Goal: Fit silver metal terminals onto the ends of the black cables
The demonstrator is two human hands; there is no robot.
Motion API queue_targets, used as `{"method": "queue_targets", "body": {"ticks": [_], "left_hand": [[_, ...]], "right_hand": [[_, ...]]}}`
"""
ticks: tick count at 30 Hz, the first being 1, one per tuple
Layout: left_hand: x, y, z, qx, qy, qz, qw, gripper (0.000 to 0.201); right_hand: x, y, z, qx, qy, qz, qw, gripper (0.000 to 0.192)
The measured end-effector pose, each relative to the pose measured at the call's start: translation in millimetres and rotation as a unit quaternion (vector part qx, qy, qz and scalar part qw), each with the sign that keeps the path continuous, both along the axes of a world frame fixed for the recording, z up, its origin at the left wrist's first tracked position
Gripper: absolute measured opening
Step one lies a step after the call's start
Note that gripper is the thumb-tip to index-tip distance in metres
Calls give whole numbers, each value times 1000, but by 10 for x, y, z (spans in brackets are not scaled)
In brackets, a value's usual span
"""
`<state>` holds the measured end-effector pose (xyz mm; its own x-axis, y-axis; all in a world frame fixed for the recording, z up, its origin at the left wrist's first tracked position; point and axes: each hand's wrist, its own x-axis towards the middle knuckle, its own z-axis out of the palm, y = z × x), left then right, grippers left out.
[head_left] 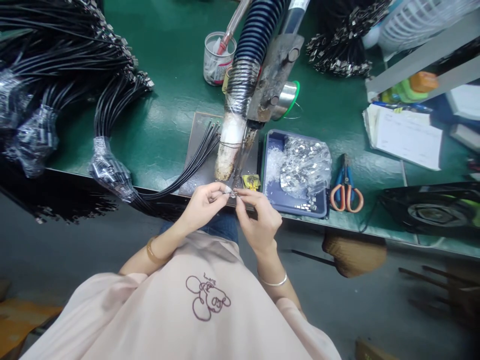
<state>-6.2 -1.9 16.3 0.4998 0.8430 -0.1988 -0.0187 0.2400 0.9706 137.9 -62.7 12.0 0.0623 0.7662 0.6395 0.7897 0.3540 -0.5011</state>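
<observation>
Just past the table's front edge, my left hand and my right hand meet with fingertips pinched. Between them is a small metal connector, mostly covered by the fingers; whether a wire is joined to it I cannot tell. Right above the fingertips is the end of a white, stained nozzle on a black ribbed hose. Black cables lie across a dark board left of the nozzle. A yellow sponge-like piece sits just beyond my right fingers.
A blue tray with small metal connectors stands to the right, next to blue-and-orange pliers. Bundles of black cables cover the left side. A solder spool, a cup, papers and a black fan are around.
</observation>
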Motion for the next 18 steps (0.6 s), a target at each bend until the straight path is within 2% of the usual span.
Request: {"method": "queue_targets", "body": {"ticks": [5, 8, 12, 15, 18], "left_hand": [[-51, -54, 9, 68, 40, -11, 997, 20], [-75, -111, -16, 120, 73, 22, 990, 17], [-103, -173, -51, 196, 70, 65, 976, 15], [-144, -157, -27, 186, 63, 2, 981, 28], [-193, -105, 23, 105, 29, -77, 991, 39]], "right_hand": [[22, -11, 36, -49, 38, 10, 998, 11], [22, -32, 53, -53, 70, 4, 996, 11], [20, -40, 73, -99, 173, 4, 980, 13], [20, -22, 78, -143, 246, 24, 958, 13], [6, -19, 94, -159, 271, 43, 948, 13]]}}
